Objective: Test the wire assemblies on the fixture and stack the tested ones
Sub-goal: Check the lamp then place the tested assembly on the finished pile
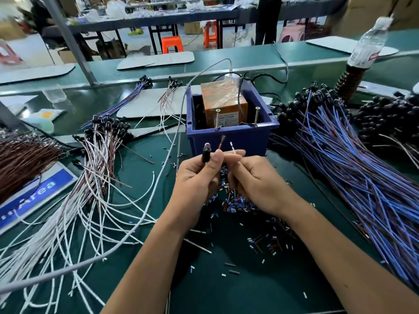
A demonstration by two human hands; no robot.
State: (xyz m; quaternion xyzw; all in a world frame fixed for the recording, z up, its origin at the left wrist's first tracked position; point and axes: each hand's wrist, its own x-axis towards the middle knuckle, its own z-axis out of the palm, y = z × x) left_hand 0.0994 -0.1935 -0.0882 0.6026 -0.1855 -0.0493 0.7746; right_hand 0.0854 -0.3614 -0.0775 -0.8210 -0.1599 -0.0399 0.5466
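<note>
Green matting covers your counter [226, 279], and it is littered with short offcuts of insulation [235, 200] right under your hands. Your left hand [197, 175] grips the black lamp holder [206, 152] of one wire assembly, thumb pressed beside its brown lead [221, 141], whose bare strands fan out. Your right hand [254, 175] pinches the white lead [233, 149] between thumb and forefinger, tinned tip pointing up. Both tips sit just short of the blue box [229, 137], below the two upright screws [237, 117] that look to serve as the fixture's contacts.

Watch the frayed brown strands: I judge they could splay and miss their screw, or bridge toward the white tip, since the two ends are close together. Either would give a false reading. The grey cable [158, 184] crosses near your left wrist and could snag. Piles lie on both sides, white-and-brown wires [90, 177] left, blue ones [362, 173] right; which is the tested stack I cannot tell, so a mix-up is possible.
</note>
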